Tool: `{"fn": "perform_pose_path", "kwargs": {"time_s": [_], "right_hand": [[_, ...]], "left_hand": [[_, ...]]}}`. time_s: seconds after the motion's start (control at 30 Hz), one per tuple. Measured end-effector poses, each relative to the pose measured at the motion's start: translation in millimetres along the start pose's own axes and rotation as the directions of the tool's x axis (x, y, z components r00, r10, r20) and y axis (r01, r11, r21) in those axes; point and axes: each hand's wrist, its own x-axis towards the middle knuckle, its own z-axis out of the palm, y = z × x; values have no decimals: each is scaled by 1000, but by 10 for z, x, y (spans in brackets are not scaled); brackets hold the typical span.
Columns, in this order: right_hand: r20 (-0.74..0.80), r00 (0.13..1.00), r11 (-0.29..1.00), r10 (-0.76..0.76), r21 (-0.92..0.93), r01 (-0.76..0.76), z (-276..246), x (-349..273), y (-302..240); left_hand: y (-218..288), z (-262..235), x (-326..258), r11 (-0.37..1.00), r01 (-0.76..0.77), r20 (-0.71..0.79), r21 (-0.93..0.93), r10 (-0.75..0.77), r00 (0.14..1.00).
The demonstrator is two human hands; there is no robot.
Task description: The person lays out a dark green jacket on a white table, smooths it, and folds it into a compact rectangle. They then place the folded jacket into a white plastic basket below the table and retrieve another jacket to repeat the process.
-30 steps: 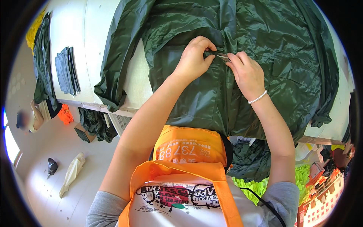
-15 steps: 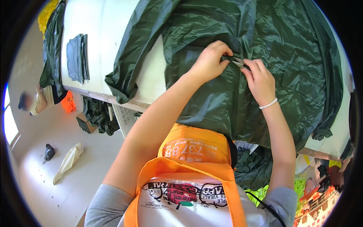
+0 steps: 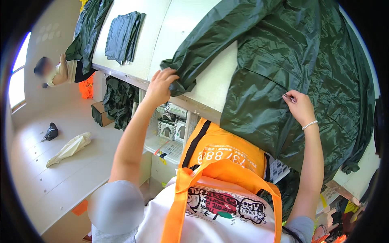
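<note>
Head view: left hand (image 3: 161, 86) loosely spread at sleeve (image 3: 210, 38), left of centre; right hand (image 3: 300, 107) pinched, contents unclear, centre-right; tugging could crease jacket (image 3: 259, 95).

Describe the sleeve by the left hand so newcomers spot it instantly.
On the white table lies a big dark green garment. Its left-side sleeve slants to the near edge, ending at the left hand. A tabletop wedge separates its lower part from the body, unlike the right-side sleeve.

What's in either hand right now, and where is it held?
The left hand is at the green sleeve's end; whether it grips cannot be told. The right hand seems to pinch a small dark item; which part is unclear.
</note>
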Motion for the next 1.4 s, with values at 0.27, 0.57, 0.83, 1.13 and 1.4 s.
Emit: {"fn": "perform_pose_path", "kwargs": {"time_s": [0.27, 0.57, 0.83, 1.13, 1.4], "right_hand": [[-169, 976, 840, -140, 501, 208, 928, -82, -1400], [-77, 995, 432, -70, 896, 99, 1294, -76, -2439], [-26, 999, 562, -25, 826, 35, 958, -333, -2588], [-330, 943, 841, -44, 497, 213, 850, -566, -2640], [-585, 742, 843, -327, 174, 509, 1035, -857, -2248]], "left_hand": [[-430, -67, 68, 61, 307, 296, -950, -148, 944], [-156, -100, -102, -786, 234, 464, -573, -76, 883], [-311, -321, 167, 138, -151, -161, -979, -63, 985], [-88, -712, 124, 390, -66, -3, -918, 158, 987], [142, -188, -5, 68, -143, -136, -987, 104, 985]]}}
